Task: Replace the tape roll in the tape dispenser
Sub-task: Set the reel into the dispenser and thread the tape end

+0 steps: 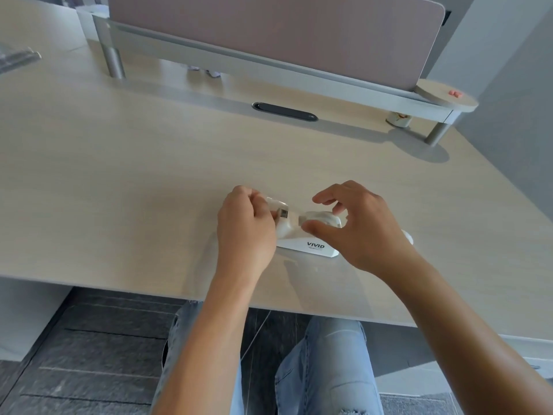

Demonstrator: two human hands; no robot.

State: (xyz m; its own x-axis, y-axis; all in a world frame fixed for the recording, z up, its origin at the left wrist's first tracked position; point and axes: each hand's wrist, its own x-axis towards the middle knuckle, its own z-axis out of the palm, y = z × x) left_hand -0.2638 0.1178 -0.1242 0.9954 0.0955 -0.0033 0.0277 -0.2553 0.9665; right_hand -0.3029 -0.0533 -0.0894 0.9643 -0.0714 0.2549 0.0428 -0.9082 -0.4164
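Note:
A white tape dispenser (311, 245) marked VIVID stands on the desk near its front edge. A clear tape roll (321, 218) sits in its top. My right hand (359, 229) pinches that roll between thumb and fingers. My left hand (245, 229) is closed at the dispenser's cutter end, gripping the pulled-out end of the tape (276, 203). A small white object (408, 236) peeks out behind my right wrist, mostly hidden.
The pale wooden desk (134, 175) carries a raised monitor shelf (269, 59) on metal legs at the back, with a dark cable slot (284, 111) below it. A small white item (398, 118) stands under the shelf's right end. My knees are under the front edge.

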